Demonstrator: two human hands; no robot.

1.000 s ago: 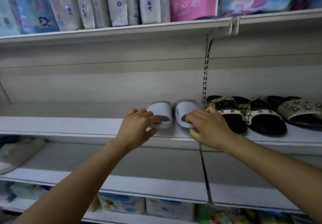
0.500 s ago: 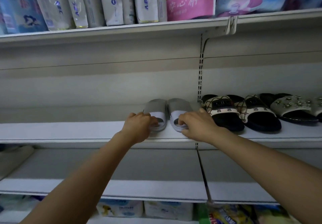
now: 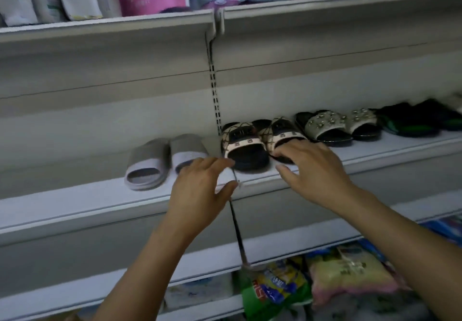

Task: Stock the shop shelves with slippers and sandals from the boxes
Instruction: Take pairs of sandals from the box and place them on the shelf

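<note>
Grey slipper pair (image 3: 167,161) sits on the middle shelf (image 3: 75,203), toes pointing out toward the front edge, long axes running front to back. Left hand (image 3: 203,190) is nearer, the pair at its 10 o'clock; fingers apart, holding nothing, just over the right grey slipper's toe. Right hand (image 3: 316,170), fingers spread, rests on the patterned black sandals (image 3: 260,143) at 3 o'clock of the pair.

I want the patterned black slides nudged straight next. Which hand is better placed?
The right hand: its fingers already lie on the patterned slides, while the left hand hovers open in front of the grey slippers.
</note>
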